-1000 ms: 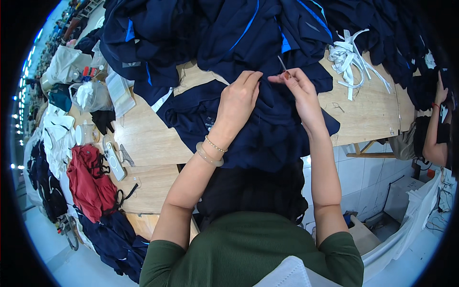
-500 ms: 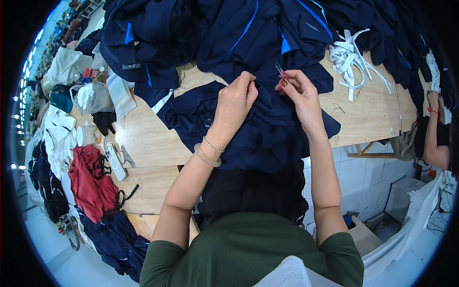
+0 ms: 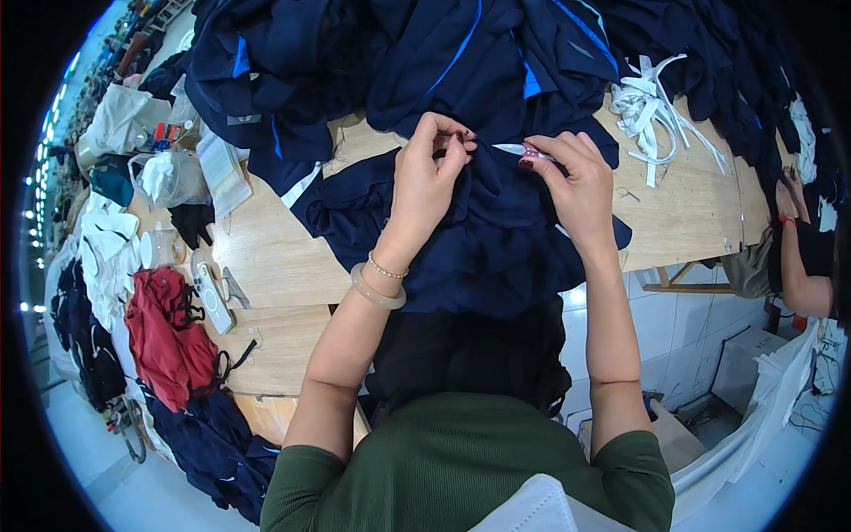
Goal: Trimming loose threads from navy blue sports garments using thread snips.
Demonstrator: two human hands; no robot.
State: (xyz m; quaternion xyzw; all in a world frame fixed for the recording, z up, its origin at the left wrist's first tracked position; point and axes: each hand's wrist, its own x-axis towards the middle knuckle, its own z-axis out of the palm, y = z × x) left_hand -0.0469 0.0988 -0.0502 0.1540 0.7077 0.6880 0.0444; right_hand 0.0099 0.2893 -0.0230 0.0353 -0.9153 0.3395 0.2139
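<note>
Fingers of left hand pinch navy garment | right hand grips small snips just beside pinch | garment on counter

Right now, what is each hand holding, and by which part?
The left hand pinches a fold of the navy garment. The right hand holds small thread snips by their rear end, blades pointing toward the left fingers.

A clear plastic bag with white contents lies at the bench's far left, a flat white packet just beside it.
</note>
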